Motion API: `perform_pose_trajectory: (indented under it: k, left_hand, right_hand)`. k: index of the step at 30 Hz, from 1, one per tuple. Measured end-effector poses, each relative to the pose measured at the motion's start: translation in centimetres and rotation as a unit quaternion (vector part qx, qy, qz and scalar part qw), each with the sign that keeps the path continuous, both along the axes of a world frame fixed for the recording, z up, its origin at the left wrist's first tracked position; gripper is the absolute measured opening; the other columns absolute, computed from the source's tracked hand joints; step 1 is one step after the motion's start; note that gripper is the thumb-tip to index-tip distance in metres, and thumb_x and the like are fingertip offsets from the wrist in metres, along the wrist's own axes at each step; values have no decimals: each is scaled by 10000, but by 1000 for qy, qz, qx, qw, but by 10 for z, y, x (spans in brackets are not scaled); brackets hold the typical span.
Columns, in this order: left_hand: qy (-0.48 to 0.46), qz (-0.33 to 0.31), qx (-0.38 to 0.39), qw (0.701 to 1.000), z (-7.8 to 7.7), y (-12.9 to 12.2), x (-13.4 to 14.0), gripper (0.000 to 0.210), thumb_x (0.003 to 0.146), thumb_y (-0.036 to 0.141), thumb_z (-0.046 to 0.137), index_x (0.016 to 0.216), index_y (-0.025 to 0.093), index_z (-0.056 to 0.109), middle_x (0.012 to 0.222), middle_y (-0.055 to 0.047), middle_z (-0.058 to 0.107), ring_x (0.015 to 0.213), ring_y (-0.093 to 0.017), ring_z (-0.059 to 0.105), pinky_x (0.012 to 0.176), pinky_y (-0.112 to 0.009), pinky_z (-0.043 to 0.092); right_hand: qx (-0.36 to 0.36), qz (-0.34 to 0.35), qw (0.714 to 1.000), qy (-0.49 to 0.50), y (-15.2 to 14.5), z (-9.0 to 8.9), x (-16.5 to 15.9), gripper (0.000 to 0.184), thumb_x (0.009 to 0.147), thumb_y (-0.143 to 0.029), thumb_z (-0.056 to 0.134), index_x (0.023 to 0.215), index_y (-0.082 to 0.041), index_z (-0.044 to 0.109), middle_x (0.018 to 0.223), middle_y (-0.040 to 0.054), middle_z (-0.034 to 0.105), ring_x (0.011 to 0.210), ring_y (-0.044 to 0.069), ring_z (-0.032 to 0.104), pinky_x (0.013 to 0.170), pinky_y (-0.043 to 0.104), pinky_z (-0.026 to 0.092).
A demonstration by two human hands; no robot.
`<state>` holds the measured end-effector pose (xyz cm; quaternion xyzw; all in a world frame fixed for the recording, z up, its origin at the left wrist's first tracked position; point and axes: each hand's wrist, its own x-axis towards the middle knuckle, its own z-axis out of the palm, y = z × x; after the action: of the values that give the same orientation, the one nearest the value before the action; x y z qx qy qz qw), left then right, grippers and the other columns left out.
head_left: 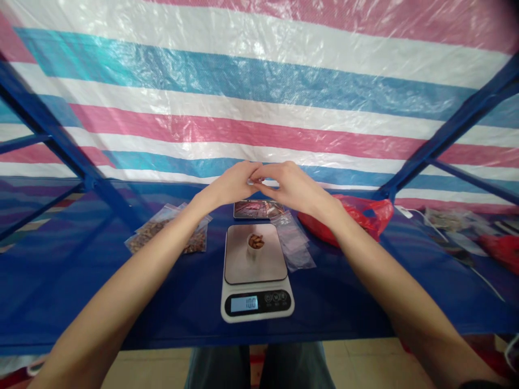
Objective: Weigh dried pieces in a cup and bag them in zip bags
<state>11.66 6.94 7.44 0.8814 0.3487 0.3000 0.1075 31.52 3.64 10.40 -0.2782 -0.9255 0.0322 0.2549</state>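
We face a glossy plastic sheet — striped red, white and blue — behind a blue metal frame and tabletop, above pale floor tiles.

The blue shelf carries one scale with one cup toward its front edge; toward the back edge, one phone and one red bag. Filled bags are at least two; overlapping flat bags, several. Above are one left hand, one right hand.

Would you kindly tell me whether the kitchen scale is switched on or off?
On: the kitchen scale has its display lit, showing digits.
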Motion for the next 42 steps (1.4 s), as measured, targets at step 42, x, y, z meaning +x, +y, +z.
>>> perform_pose_trajectory:
  k: [42]
  left_hand:
    - [66, 123, 63, 988, -59, -86, -38, 199, 1006, 181, 535, 1112, 217, 699, 1019, -68, 768, 988, -265, 680, 904, -394, 485]
  right_hand:
    - [-141, -84, 976, 141, -81, -104, 5, 345, 749, -310, 976, 1029, -208, 802, 1090, 94, 800, 1101, 314, 711, 1004, 517, 574]
